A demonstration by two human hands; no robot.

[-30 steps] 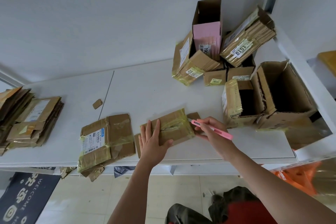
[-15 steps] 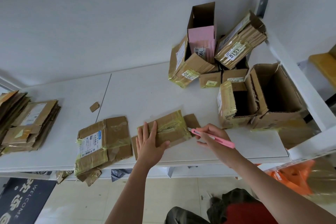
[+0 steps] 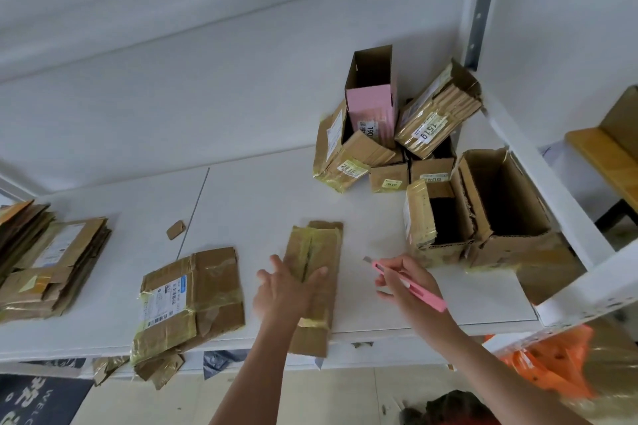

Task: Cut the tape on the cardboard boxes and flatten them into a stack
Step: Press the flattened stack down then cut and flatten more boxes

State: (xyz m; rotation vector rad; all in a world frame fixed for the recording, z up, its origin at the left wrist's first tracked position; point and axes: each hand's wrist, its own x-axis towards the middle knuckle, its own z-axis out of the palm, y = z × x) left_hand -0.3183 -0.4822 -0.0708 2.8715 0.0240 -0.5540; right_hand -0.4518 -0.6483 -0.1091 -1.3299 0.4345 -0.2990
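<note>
Now the left hand [image 3: 283,291] lies flat, fingers straight and spread, pressing on a flattened taped box [image 3: 316,272] that runs lengthwise away from the person on the white table [image 3: 262,203], its near end hanging over the table's front edge; yellowish tape runs down its middle. Just to the right, apart from that box, the right hand [image 3: 405,281] holds a pink utility knife [image 3: 409,286] pinched between curled fingers and thumb, the short blade pointing up-left above the tabletop. Left of the pressed box lies another flattened box with a shipping label [image 3: 188,300], also overhanging the edge; farther left sits a stack of flattened cardboard [image 3: 51,266]. A small cardboard scrap [image 3: 175,229] lies between them, farther back. At the rear right stands a heap of open boxes [image 3: 431,166], among them a pink carton [image 3: 371,103] upright.
</note>
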